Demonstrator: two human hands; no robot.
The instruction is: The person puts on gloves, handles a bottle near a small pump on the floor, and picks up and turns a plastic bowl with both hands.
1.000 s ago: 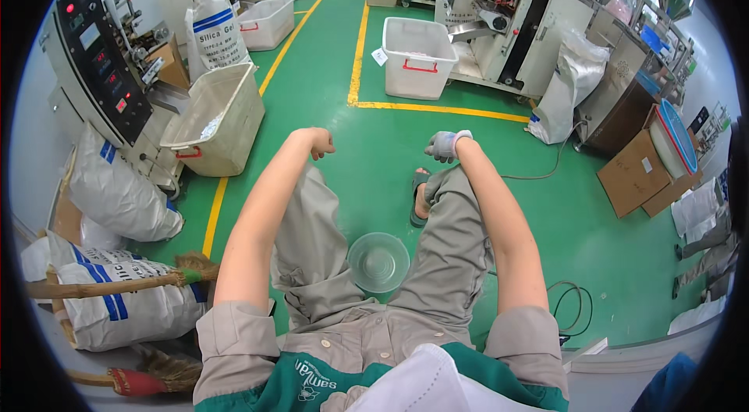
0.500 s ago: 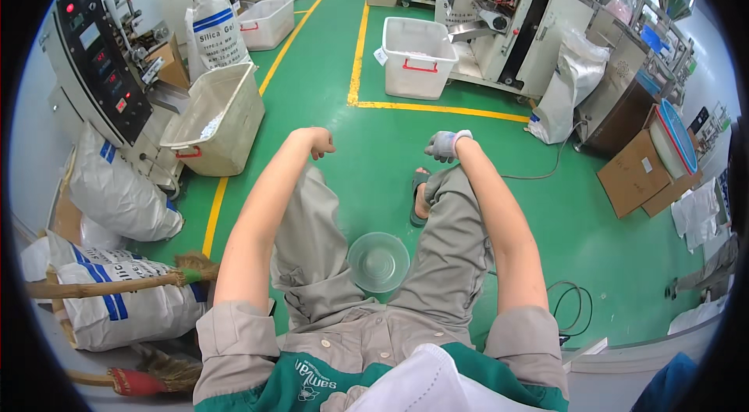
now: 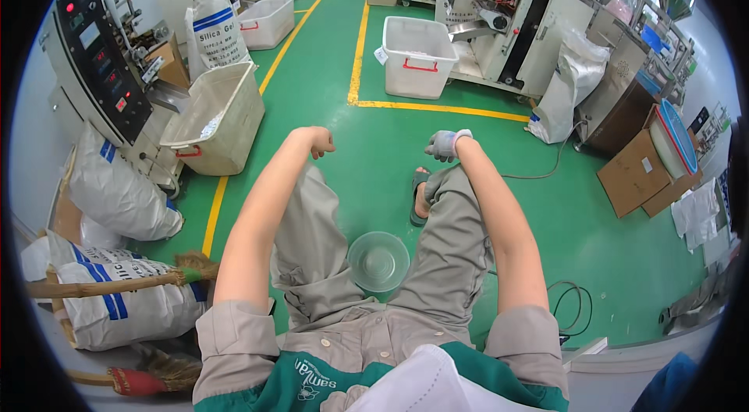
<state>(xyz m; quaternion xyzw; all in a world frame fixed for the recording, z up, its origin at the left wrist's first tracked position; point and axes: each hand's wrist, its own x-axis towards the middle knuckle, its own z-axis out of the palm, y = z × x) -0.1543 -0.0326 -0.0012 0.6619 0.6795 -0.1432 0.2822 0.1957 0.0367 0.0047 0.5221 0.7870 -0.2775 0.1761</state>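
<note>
My bare left hand (image 3: pixel 321 141) hangs over my left knee with its fingers curled in and nothing showing in them. Over the other knee hangs my right hand (image 3: pixel 442 145), in a pale grey glove, its fingers bent downward and also without any visible object. The two hands are apart, and neither touches the things around. Between my legs, a clear round plastic tub (image 3: pixel 378 262) is on the green floor. I am seated in grey trousers (image 3: pixel 451 239), and a green sandal (image 3: pixel 420 197) shows on my right foot.
At left are a white bin (image 3: pixel 251 119), silica gel sacks (image 3: pixel 129 195), a straw broom (image 3: pixel 140 284) and a control panel (image 3: pixel 101 61). Ahead stands another bin (image 3: pixel 417 80); machines line the right, with a sack (image 3: pixel 573 84), cardboard box (image 3: pixel 636 174) and cable (image 3: pixel 585 310).
My hands and arms stay where they were. At the far right edge, another person's grey-clad leg has shifted downward in the picture.
</note>
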